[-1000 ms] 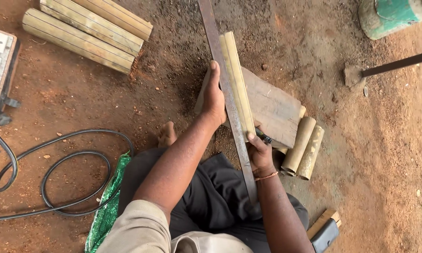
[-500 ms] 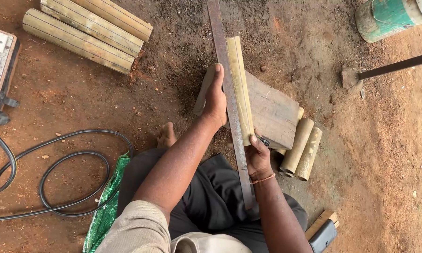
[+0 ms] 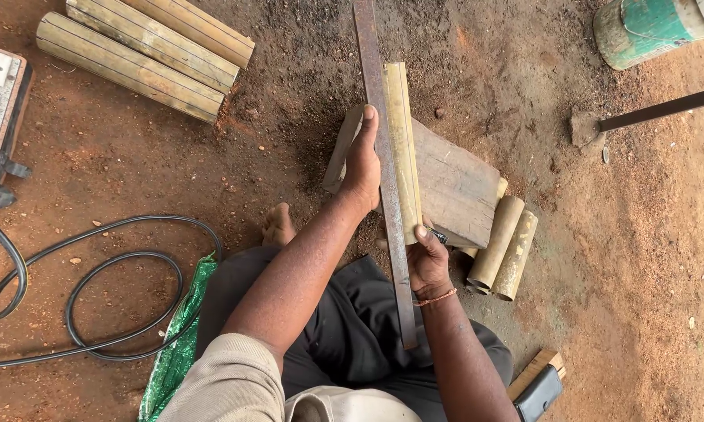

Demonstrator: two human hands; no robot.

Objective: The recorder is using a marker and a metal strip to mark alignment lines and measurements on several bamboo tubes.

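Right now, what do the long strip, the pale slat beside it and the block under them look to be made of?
Strip: probably steel, dull brown-grey, flat and straight, rust-like patina. Slat: split bamboo by its look, yellow-green smooth skin like the culm pieces nearby. Block: rough grey wood, weathered, with visible grain.

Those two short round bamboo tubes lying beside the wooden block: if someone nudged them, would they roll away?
Probably they would roll a little: the two short round bamboo tubes lie on their curved sides. The rough reddish dirt ground and the weathered wooden block close beside them would likely stop them soon. Their open, hollow ends suggest they are light for their size yet stiff.
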